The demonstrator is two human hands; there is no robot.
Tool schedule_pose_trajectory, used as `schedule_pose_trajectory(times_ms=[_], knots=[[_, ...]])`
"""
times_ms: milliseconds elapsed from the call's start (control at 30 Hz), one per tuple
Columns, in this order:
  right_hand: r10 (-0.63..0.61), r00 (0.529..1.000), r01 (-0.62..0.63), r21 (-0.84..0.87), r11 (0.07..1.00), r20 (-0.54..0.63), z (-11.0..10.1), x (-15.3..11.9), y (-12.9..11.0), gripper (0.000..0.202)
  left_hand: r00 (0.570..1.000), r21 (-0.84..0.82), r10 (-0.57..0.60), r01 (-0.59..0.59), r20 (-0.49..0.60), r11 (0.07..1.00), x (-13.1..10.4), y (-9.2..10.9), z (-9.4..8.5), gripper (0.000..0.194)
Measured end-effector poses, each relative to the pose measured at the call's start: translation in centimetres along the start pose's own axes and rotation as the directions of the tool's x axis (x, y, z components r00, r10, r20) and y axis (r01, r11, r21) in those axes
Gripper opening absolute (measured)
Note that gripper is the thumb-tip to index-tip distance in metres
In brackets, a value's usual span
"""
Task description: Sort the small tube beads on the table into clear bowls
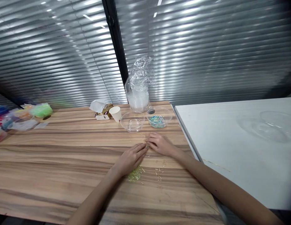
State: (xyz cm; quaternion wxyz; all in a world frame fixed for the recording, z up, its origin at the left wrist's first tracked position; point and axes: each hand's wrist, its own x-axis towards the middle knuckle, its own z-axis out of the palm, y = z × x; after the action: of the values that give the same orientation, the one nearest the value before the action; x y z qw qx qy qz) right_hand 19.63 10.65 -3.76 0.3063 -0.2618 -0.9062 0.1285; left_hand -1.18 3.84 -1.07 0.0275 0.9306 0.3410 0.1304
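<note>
My left hand (pixel 132 157) rests low over the wooden table, its fingers pressed together and pointing at the right hand. Opposite it, my right hand (pixel 160 144) has its fingers bent in a pinch. The fingertips of both hands meet over small clear pieces, too tiny to tell what is gripped. Under the left palm lies a pile of yellow-green tube beads (pixel 135 174), partly hidden by the hand. Pale loose tube beads (pixel 158 175) are scattered to its right. Just beyond the hands stand a clear plastic bowl (pixel 132 122) and a second bowl (pixel 168 118) with blue-green beads (pixel 157 121).
Behind the bowls stands a stack of clear containers (pixel 138 99) in a plastic bag. A paper cup (pixel 115 113) and a tissue pack (pixel 102 112) sit beside it. Colourful bags (pixel 39 110) lie far left. A white table (pixel 230 134) adjoins on the right, with a clear lid-like object (pixel 265 131).
</note>
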Motion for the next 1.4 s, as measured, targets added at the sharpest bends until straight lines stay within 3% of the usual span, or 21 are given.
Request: schedule_pose_trajectory(times_ms=[567, 1000, 1400], knots=[[-0.009, 1.0, 0.009, 0.003, 1.0, -0.024, 0.04, -0.07, -0.09, 0.018, 1.0, 0.006, -0.007, 0.007, -0.015, 1.0, -0.24, -0.39, 0.45, 0.034], [-0.004, 1.0, 0.004, -0.043, 0.999, 0.0, 0.2, -0.18, 0.05, 0.018, 0.993, 0.013, 0.055, -0.054, -0.102, 0.998, -0.19, -0.61, 0.55, 0.03], [-0.007, 1.0, 0.007, -0.019, 1.0, -0.005, 0.04, -0.13, -0.11, 0.018, 0.994, -0.003, -0.01, 0.01, -0.11, 1.0, -0.38, -0.78, 0.4, 0.022]])
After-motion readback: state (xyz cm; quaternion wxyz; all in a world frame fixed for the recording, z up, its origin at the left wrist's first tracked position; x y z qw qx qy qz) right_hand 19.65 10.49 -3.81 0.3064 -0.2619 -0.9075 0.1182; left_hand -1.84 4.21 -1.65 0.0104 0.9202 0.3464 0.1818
